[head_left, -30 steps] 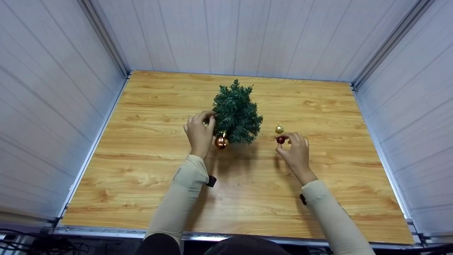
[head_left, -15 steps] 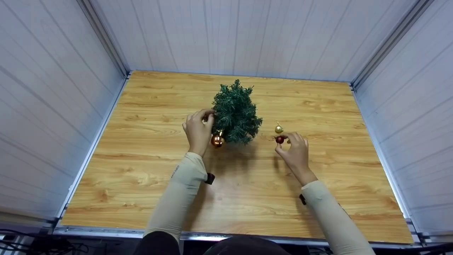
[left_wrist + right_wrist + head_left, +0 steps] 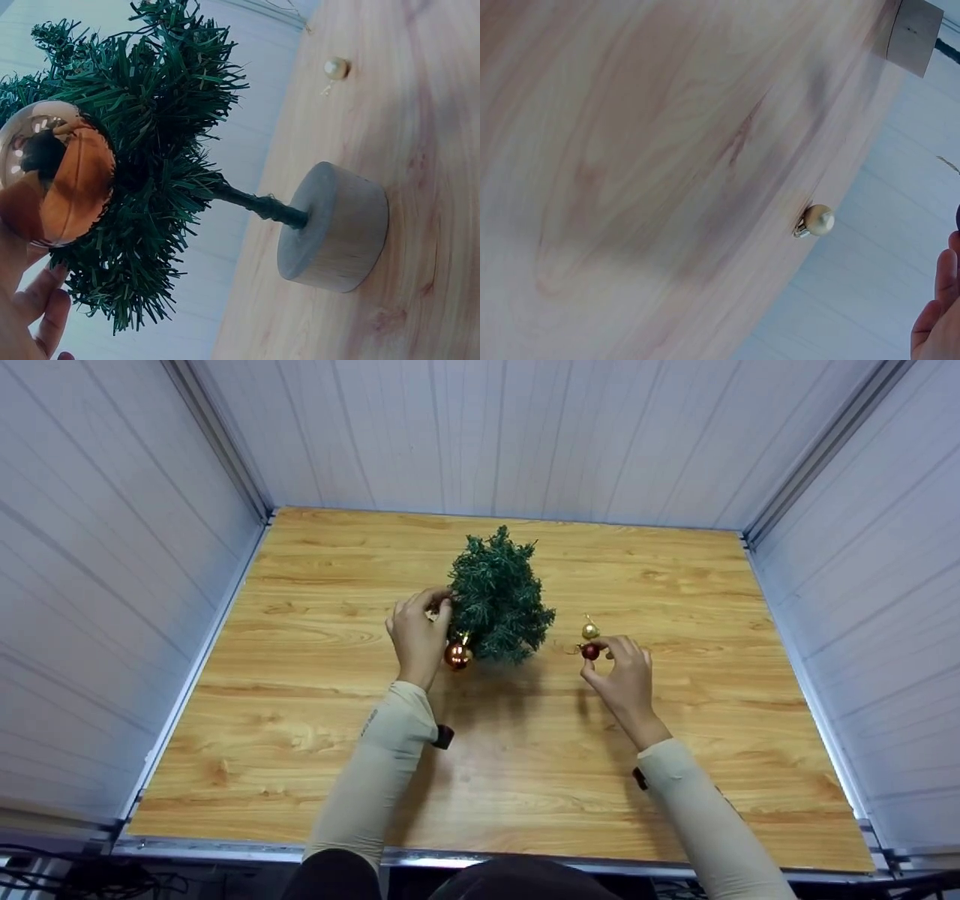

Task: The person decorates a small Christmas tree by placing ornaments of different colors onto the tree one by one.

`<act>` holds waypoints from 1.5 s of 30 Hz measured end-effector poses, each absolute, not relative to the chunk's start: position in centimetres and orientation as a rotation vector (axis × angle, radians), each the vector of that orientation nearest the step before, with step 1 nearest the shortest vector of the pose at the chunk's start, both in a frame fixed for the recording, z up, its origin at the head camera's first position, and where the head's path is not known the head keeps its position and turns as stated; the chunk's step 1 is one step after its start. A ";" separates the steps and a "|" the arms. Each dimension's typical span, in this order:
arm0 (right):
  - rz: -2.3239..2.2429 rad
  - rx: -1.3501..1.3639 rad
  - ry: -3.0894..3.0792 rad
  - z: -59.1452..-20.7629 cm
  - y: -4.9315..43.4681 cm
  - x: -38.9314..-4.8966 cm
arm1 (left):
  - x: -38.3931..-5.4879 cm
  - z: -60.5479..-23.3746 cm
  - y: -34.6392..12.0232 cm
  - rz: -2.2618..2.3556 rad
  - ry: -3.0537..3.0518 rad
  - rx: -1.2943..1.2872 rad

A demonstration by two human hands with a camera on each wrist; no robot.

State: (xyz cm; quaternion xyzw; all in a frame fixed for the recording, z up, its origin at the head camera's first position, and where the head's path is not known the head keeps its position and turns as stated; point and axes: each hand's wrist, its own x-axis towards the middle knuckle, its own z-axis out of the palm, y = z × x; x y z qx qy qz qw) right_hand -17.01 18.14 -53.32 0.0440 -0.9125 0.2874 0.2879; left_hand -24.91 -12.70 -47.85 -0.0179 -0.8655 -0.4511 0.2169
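Note:
A small green Christmas tree (image 3: 499, 592) stands mid-table on a round wooden base (image 3: 334, 225). My left hand (image 3: 420, 637) is at its left side, thumb and forefinger curled at a branch; the fingertips are partly hidden among the needles. Close by this hand, a shiny copper bauble (image 3: 458, 654) hangs low on the tree's near left side. To the right of the tree, my right hand (image 3: 626, 679) pinches a small dark red bauble (image 3: 591, 652) between thumb and forefinger, its thin gold loop pointing left. Just beyond it a small gold bauble (image 3: 590, 630) lies on the table.
The wood-grain table (image 3: 315, 750) has a metal edge at the front. Pale panelled walls (image 3: 480, 442) enclose it at the back and both sides. Dark cables (image 3: 97, 881) lie below the front left corner.
The copper bauble has shifted a little to the left, and my left hand has moved slightly left and away from me. My right hand keeps the dark red bauble almost in place.

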 end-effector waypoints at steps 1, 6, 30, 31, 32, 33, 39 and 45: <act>0.770 0.119 -2.437 -53.3 18.1 -17.0 | -24.9 -47.9 -12.7 -1.250 -2.393 -0.051; 0.783 0.135 -2.431 -53.4 18.1 -16.9 | -24.8 -48.0 -12.8 -1.254 -2.372 -0.052; 0.753 0.241 -2.410 -52.7 17.7 -13.7 | -24.7 -47.7 -13.1 -1.347 -2.386 -0.103; 0.757 0.240 -2.409 -52.6 17.6 -13.6 | -24.7 -47.7 -13.1 -1.352 -2.386 -0.105; 0.758 0.240 -2.411 -52.5 17.5 -13.5 | -24.7 -47.7 -13.1 -1.359 -2.386 -0.105; 0.761 0.242 -2.410 -52.4 17.4 -13.4 | -24.7 -47.7 -13.2 -1.365 -2.387 -0.107; 0.768 0.259 -2.389 -51.9 16.9 -12.9 | -24.7 -47.6 -13.3 -1.384 -2.384 -0.105; 0.806 0.264 -2.370 -51.5 16.4 -12.7 | -24.6 -47.7 -13.3 -1.394 -2.377 -0.111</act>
